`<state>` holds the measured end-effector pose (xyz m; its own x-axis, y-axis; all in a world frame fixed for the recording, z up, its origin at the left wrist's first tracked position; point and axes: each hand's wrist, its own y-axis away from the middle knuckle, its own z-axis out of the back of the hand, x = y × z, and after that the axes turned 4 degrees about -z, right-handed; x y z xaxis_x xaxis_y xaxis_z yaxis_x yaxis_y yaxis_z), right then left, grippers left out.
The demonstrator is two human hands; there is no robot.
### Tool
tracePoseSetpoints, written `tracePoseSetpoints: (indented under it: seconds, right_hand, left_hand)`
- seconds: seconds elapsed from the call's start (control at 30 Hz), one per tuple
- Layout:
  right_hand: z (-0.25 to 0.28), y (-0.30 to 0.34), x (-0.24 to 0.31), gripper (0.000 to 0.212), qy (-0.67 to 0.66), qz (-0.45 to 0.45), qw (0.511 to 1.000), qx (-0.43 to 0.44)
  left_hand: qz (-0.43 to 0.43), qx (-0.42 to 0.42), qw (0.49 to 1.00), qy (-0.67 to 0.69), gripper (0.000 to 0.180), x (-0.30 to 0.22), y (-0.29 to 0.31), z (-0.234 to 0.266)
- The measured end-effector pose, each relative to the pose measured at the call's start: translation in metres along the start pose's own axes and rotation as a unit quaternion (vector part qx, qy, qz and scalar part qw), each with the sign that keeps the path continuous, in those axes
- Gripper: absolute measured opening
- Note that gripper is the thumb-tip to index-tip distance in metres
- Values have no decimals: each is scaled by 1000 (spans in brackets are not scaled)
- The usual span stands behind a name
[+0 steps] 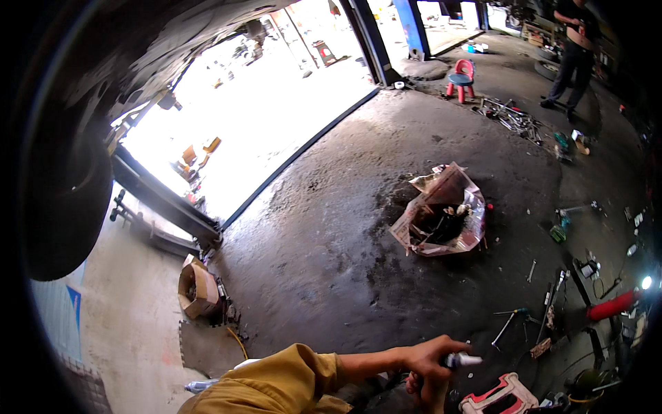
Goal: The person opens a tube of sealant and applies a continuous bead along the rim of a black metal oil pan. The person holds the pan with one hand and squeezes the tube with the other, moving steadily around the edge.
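My left hand (429, 356) reaches across from a mustard-yellow sleeve (276, 379), its fingers closed around a small dark tube with a white pointed tip (463, 359). The tip points to the right. Just below it, close against the left hand, is my right hand (429, 395). Its fingers look curled, and the left hand partly covers it, so what it holds, if anything, is hidden. To the right of both hands stands a red and white plastic stool (500, 397).
An open bag of dark waste (476, 234) sits mid-floor. Hand tools, including a wrench (532, 270), and a red cylinder (612, 306) lie right. A cardboard box (198, 288) stands left. Farther off are a small chair (461, 81), a tool pile (512, 119) and a person (576, 58).
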<state>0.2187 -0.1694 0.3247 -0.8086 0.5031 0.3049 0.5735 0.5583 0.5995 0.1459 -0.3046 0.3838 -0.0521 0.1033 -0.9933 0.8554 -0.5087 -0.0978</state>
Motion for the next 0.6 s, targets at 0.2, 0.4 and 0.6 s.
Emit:
tracePoseSetpoints:
  seconds: [0.2,0.4,0.6]
  right_hand:
    - [11,5,41,43,130,221,957,-136]
    - [13,45,102,18,379,257,885,-79]
    - [35,58,113,9,550,350,758,-24]
  left_hand:
    - [16,-74,993,95,22,18,1,12]
    - [191,16,964,182,62,8,85,49]
    - [260,83,917,290,51,9,-7,2]
